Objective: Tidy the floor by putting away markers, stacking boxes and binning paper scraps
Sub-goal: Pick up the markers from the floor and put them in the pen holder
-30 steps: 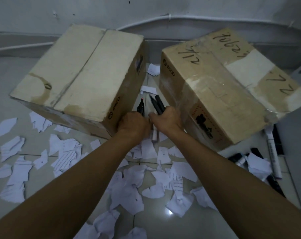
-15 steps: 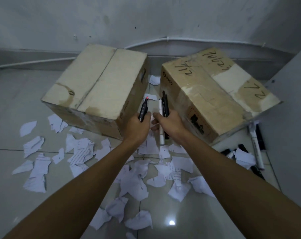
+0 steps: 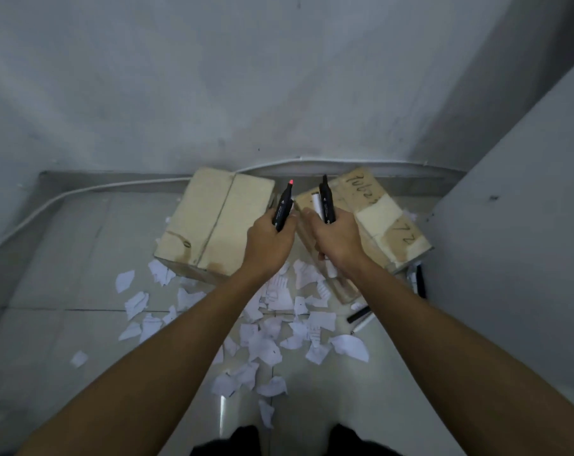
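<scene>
My left hand [image 3: 268, 245] grips a black marker with a red tip [image 3: 283, 207], held upright. My right hand [image 3: 336, 241] holds a bundle of markers [image 3: 325, 202], black and white ones, also pointing up. Both hands are raised in front of two closed cardboard boxes: a plain one [image 3: 213, 222] on the left and one with black writing [image 3: 382, 215] on the right. Torn paper scraps [image 3: 272, 327] litter the tiled floor below my hands. More loose markers [image 3: 359, 315] lie on the floor near the right box.
A grey wall with a white cable along its base stands behind the boxes. A grey panel [image 3: 516, 241] rises on the right, with markers [image 3: 417, 281] lying along its foot. My dark shoes [image 3: 233, 442] show at the bottom edge.
Both hands have lifted off the floor between the boxes with the markers in them. The view has pulled back and risen, so boxes and scraps look smaller and farther.
</scene>
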